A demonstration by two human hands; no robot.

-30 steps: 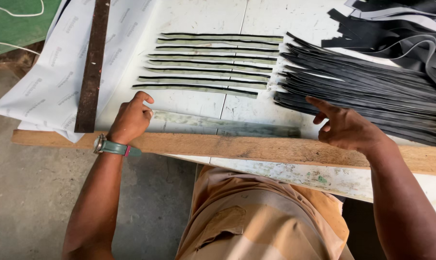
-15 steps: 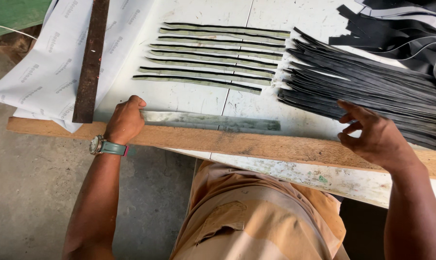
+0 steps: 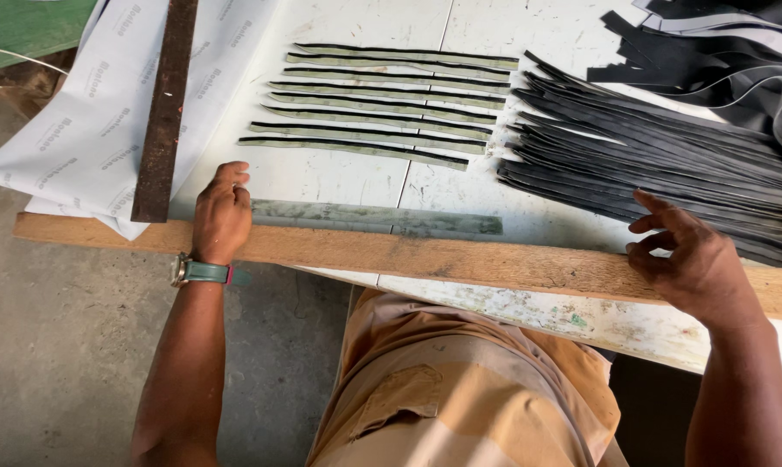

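My left hand (image 3: 221, 214) rests on the wooden front edge (image 3: 460, 258) of the white table, its curled fingers touching the left end of a long grey-green strip (image 3: 378, 217) that lies along that edge. My right hand (image 3: 689, 255) hovers over the wooden edge at the right, fingers spread, holding nothing, just in front of a thick pile of black strips (image 3: 659, 164). Several thin grey-green strips (image 3: 382, 104) with dark edges lie in parallel rows in the middle of the table.
A long rusty metal bar (image 3: 166, 108) lies on white printed paper sheets (image 3: 71, 130) at the left. Loose black material (image 3: 719, 43) is heaped at the far right. A concrete floor (image 3: 54, 346) lies below the table, with a green surface (image 3: 28, 26) at top left.
My right hand has drawn back from the black pile toward the table's front edge and lowered. My left hand has stayed at the end of the long strip. The view has shifted slightly.
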